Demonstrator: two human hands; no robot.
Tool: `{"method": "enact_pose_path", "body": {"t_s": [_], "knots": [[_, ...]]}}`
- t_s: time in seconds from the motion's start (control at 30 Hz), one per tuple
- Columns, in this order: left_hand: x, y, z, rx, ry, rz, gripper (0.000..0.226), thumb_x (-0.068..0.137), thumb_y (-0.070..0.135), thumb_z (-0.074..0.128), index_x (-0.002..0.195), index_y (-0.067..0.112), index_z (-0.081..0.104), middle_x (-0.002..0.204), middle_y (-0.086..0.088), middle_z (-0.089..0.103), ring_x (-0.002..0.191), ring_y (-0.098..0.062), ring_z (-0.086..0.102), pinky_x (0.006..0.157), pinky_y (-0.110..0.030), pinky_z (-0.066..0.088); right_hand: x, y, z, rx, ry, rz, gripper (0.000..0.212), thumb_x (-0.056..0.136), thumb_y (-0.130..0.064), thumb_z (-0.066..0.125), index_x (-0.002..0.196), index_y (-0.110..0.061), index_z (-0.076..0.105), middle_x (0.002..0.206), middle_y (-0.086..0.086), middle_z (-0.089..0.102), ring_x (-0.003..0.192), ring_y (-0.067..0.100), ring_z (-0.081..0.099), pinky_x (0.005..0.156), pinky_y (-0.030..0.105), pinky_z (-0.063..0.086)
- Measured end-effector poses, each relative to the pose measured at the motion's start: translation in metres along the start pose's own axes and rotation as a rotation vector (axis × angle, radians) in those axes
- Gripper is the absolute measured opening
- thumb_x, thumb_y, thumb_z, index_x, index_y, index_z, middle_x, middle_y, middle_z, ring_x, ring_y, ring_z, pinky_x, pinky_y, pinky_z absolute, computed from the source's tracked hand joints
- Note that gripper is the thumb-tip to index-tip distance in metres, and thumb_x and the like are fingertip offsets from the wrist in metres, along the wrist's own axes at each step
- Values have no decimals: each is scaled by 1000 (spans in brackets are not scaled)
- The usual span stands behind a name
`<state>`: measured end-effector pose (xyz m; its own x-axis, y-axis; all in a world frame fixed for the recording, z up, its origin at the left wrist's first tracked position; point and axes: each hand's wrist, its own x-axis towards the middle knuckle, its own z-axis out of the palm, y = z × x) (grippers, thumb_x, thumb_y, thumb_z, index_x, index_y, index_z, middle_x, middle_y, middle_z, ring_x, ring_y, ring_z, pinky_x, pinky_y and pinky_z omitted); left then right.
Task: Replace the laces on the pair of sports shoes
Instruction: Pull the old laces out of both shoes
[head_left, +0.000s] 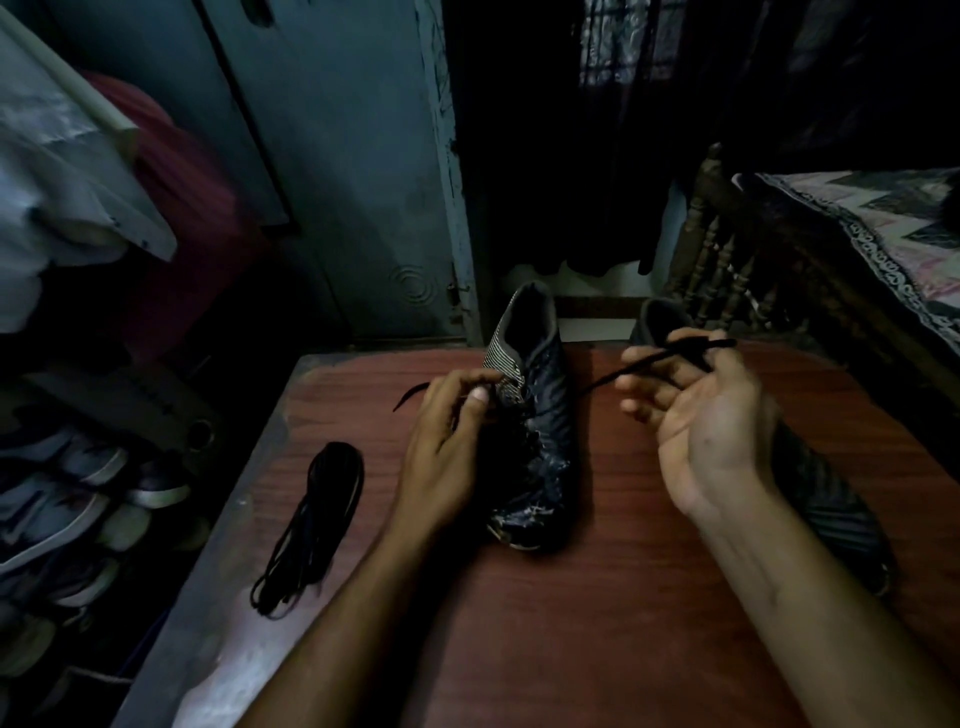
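Black scuffed shoe (540, 415), both hands' fingers (670, 358) pinching its lace (613, 375) ends.

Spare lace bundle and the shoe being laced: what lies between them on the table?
In the head view, only the left hand and bare table separate the bundle from the shoe.

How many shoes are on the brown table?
2. One dark sports shoe stands mid-table between the hands; a second dark shoe lies at the right, largely hidden behind the right hand.
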<state>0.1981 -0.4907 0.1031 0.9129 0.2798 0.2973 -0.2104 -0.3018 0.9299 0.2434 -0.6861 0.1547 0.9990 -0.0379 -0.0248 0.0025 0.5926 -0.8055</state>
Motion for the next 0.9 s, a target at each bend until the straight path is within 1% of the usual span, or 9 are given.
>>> {"method": "enact_pose_path", "body": {"t_s": [0.1,0.2,0.27,0.37,0.47,0.57,0.63,0.73,0.9], "knots": [[2,-2,1,-121,-29,-81,32,105,10,44,114,29,68,114,-1,69,108,-19,66,99,-53,55,2,-7,-1,118,50,15,33,106,-33,31,85,-19,52,45,-3,39,43,13,40,46,24,33],[-1,4,1,-70,-78,-63,36,100,-5,51,113,25,67,110,2,68,93,1,66,82,-19,52,3,-6,0,182,77,16,33,105,-31,34,79,-17,49,45,-4,23,44,14,30,49,26,33],[-1,3,0,-11,-99,-40,42,94,-12,55,115,23,65,117,-3,65,97,2,65,83,-12,49,3,-6,1,179,76,4,34,105,-32,33,79,-17,48,48,-4,23,44,15,31,48,24,36],[0,-2,0,106,-124,74,41,90,-6,68,117,25,65,121,4,60,110,-1,62,97,-17,48,4,-6,0,58,40,-30,32,106,-29,34,80,-17,49,57,-4,28,43,13,30,41,21,29],[-1,-2,1,301,-101,168,34,89,20,78,119,28,65,116,19,62,112,0,60,99,-21,47,3,8,-2,-340,-81,-161,34,107,-23,33,83,-13,54,60,1,39,45,15,34,41,24,29],[-2,1,0,296,-89,109,36,86,40,78,119,39,64,113,21,67,111,-6,63,96,-30,52,3,27,-5,-810,-281,-329,35,100,-32,38,80,-14,61,62,-8,52,55,11,49,54,29,38],[-3,5,0,174,-79,61,25,92,31,73,115,37,66,107,19,71,105,-5,67,91,-33,56,5,34,-9,-1059,-346,-415,40,96,-40,38,80,-13,63,75,-7,62,72,9,59,68,32,44],[-5,15,-3,-6,-99,18,26,98,10,64,116,30,69,99,8,73,95,-6,69,80,-22,53,6,35,-11,-1146,-381,-400,38,93,-41,38,83,-15,63,87,-4,59,86,13,58,80,37,45],[-6,20,-12,-256,-199,32,48,99,-9,48,135,21,58,114,-5,74,106,-18,68,90,-30,54,2,34,-10,-1061,-388,-315,40,86,-47,36,76,-19,63,65,-5,62,59,17,61,62,43,50]]}}
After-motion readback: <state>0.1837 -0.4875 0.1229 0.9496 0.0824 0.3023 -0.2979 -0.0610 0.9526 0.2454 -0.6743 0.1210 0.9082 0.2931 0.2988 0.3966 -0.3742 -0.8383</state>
